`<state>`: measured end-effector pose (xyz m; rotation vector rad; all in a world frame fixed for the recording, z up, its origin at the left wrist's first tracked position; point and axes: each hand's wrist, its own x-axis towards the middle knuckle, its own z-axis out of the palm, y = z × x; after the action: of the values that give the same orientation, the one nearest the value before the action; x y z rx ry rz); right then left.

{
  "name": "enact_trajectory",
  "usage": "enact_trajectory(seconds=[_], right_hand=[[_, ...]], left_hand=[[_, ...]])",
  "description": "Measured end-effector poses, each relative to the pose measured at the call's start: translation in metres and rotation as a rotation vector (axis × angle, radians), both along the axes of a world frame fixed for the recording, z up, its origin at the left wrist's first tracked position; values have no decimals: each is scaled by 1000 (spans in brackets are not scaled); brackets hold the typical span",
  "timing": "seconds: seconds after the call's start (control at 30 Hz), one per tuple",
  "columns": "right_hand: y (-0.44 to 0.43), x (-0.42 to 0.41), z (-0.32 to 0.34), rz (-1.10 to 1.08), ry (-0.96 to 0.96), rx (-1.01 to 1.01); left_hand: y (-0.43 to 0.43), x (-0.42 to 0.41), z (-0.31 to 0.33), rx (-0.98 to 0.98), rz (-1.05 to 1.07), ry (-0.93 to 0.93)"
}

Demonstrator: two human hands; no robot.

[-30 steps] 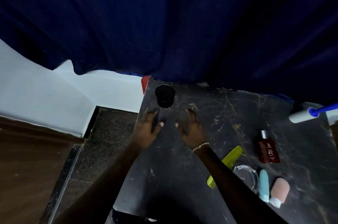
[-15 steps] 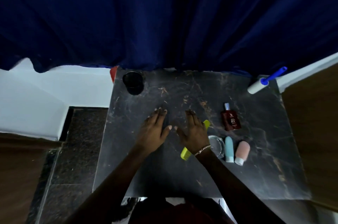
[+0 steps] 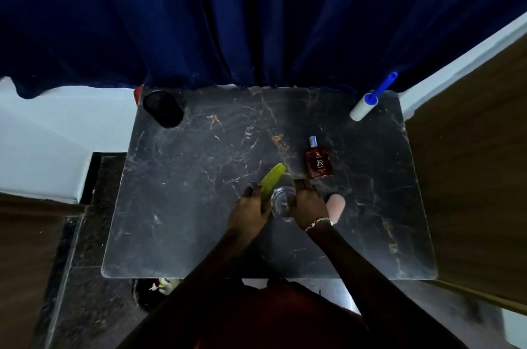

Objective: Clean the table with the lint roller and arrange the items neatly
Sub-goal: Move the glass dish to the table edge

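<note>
A white lint roller (image 3: 362, 109) with a blue handle lies at the far right corner of the dark marble table (image 3: 199, 206). My left hand (image 3: 249, 213) is closed over the lower end of a yellow-green comb (image 3: 273, 176). My right hand (image 3: 306, 203) lies just right of a clear glass dish (image 3: 281, 202), thumb against its rim, and hides the pale blue tube. A pink tube (image 3: 336, 206) shows beside the right wrist. Just beyond the right fingertips a red perfume bottle (image 3: 318, 163) lies flat.
A black cup (image 3: 163, 109) stands at the table's far left corner. A dark blue curtain (image 3: 256, 20) hangs along the far edge. A wooden panel (image 3: 470, 177) borders the right side, and dark floor tiles (image 3: 85, 263) lie to the left.
Both hands moved right, from flat on the table's middle to the cluster of items. The left hand closed on the comb. The right hand now covers the blue tube.
</note>
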<state>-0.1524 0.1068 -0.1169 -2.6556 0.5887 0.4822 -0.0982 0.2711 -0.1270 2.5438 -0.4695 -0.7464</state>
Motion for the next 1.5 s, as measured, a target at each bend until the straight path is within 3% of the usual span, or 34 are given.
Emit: enact_trajectory(seconds=[0.27, 0.47, 0.8, 1.03, 1.5], right_hand=[[-16, 8, -7, 220, 168, -172], [-19, 16, -7, 271, 121, -185], [-10, 13, 1, 258, 50, -199], [23, 44, 20, 158, -74, 50], [135, 132, 32, 196, -132, 142]], left_hand=[[-32, -28, -9, 35, 257, 138], [-42, -34, -8, -13, 420, 201], [-33, -33, 3, -75, 513, 178], [12, 1, 21, -146, 574, 94], [123, 71, 31, -119, 707, 18]])
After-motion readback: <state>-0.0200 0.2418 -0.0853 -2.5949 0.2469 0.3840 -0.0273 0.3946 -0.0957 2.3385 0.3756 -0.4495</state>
